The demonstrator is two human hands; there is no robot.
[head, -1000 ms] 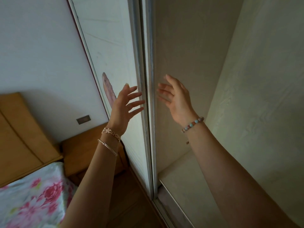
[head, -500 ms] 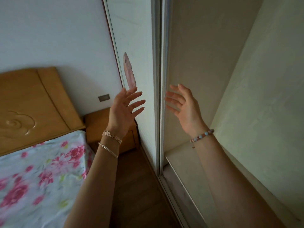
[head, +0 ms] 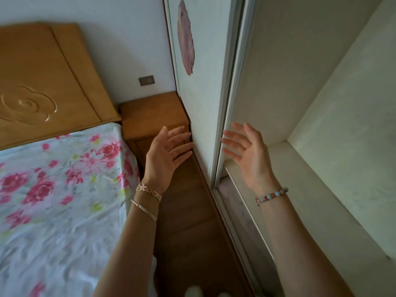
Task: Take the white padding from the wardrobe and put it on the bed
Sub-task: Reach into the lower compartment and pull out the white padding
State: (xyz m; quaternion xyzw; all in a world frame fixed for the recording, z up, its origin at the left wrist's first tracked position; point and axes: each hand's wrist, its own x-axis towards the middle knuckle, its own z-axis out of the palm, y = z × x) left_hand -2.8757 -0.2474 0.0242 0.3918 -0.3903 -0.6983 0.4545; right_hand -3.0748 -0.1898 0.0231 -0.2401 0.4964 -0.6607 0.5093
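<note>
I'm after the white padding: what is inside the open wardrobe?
Inside the wardrobe only bare pale walls and an empty-looking shelf show. No padding is visible; the space under the shelf is out of sight.

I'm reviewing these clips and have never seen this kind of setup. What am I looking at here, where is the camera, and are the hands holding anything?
No machine here: a person wears a wide-angle camera on the head, looking forward and down, so you see their own arms. The left hand and the right hand are raised with fingers spread, holding nothing. Between them stands the edge of the wardrobe's sliding door; the right hand is in front of the open wardrobe, where a pale shelf shows. No white padding is visible. To the left are the bed with a floral sheet, a wooden headboard and a bedside table.
</note>
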